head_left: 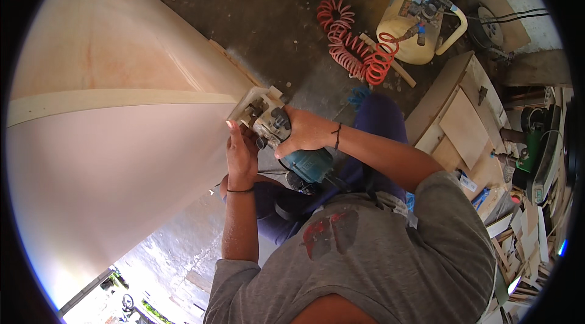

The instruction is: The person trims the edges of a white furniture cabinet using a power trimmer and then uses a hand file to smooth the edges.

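A trim router (pixel 311 164) with a teal motor body and a dusty, pale base is held at the right edge of a large board. My right hand (pixel 308 131) wraps round its upper part, fingers and thumb closed. My left hand (pixel 242 152) is at the base's near side, thumb raised along it and fingers curled against it, partly hidden. The base meets the board's edge where a pale wooden strip (pixel 122 100) ends. Below this strip the board has a smooth pinkish-white face (pixel 116 172); above it is a tan wood sheet (pixel 109 38). The cutting bit is hidden.
A cream air compressor (pixel 405 25) stands at the far right, with a coiled red hose (pixel 353 50) on the concrete floor. To my right are a wooden box (pixel 463 123), a green machine (pixel 531 147) and a heap of wood offcuts (pixel 527 239). My bent knee (pixel 381 118) is near the router.
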